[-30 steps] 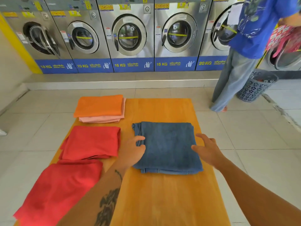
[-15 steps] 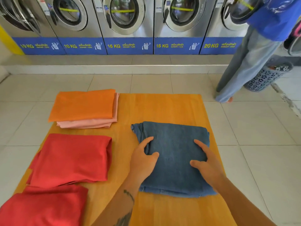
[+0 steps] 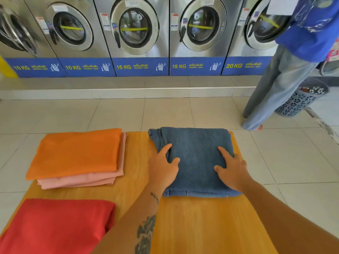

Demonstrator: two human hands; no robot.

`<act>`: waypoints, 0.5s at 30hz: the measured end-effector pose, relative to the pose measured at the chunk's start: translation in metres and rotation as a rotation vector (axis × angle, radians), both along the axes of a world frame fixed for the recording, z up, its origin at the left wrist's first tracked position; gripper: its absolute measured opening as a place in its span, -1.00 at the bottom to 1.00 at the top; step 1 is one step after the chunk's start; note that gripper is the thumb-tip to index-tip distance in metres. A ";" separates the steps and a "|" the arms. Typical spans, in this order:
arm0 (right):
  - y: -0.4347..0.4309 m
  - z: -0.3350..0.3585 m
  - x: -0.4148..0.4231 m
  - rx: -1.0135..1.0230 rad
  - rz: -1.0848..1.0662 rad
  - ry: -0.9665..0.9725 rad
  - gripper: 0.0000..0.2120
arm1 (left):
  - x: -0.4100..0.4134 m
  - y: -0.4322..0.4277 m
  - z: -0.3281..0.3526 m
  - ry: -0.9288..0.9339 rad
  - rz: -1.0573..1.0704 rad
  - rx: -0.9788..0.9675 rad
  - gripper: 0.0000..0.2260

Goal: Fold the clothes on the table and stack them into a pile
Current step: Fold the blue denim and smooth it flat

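A folded blue denim garment (image 3: 194, 143) lies at the far right of the wooden table (image 3: 192, 222), its far edge level with the table's end. My left hand (image 3: 162, 169) grips its left side, thumb and forefinger on top. My right hand (image 3: 232, 168) grips its right side the same way. To the left sits a pile of a folded orange cloth (image 3: 77, 153) on a folded pink cloth (image 3: 78, 180). A folded red cloth (image 3: 55, 224) lies at the near left.
A row of steel washing machines (image 3: 135, 32) lines the far wall behind a raised step. A person in a blue shirt (image 3: 311, 28) stands at the right by a grey laundry basket (image 3: 302, 99). Tiled floor surrounds the table.
Both hands closed onto the sides of the denim garment and slid it away from me to the table's far end. The view has moved closer and tilted, hiding the nearest red cloth.
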State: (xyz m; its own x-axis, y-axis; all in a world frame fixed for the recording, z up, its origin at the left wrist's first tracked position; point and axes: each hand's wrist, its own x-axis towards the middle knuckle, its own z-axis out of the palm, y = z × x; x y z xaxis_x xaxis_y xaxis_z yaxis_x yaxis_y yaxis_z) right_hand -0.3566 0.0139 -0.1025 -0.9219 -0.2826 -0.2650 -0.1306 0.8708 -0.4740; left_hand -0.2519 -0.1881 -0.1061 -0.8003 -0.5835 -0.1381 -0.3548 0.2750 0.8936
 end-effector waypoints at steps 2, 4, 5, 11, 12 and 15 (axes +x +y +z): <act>-0.001 -0.013 0.008 0.142 -0.004 0.056 -0.34 | 0.004 0.002 -0.016 -0.063 0.025 -0.112 -0.48; 0.002 -0.014 0.008 0.137 0.003 0.049 -0.35 | 0.007 0.003 -0.023 -0.086 0.026 -0.178 -0.49; 0.003 -0.011 0.006 0.133 0.014 0.034 -0.35 | 0.006 0.002 -0.021 -0.097 0.007 -0.185 -0.50; 0.005 0.014 0.017 0.226 0.051 -0.072 -0.36 | 0.018 0.001 0.011 -0.230 -0.016 -0.225 -0.47; 0.009 0.019 0.024 0.242 0.056 -0.077 -0.36 | 0.029 0.003 0.017 -0.194 0.019 -0.217 -0.48; 0.025 0.033 0.050 0.259 0.095 0.006 -0.38 | 0.073 0.009 0.034 -0.071 0.076 -0.151 -0.57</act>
State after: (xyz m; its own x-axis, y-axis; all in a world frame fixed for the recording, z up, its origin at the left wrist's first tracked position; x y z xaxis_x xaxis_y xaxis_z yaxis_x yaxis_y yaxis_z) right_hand -0.3070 0.0392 -0.0691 -0.8962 -0.2914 -0.3345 -0.2198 0.9466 -0.2358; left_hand -0.1786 -0.1787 -0.0724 -0.7447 -0.6600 -0.0991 -0.4403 0.3742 0.8162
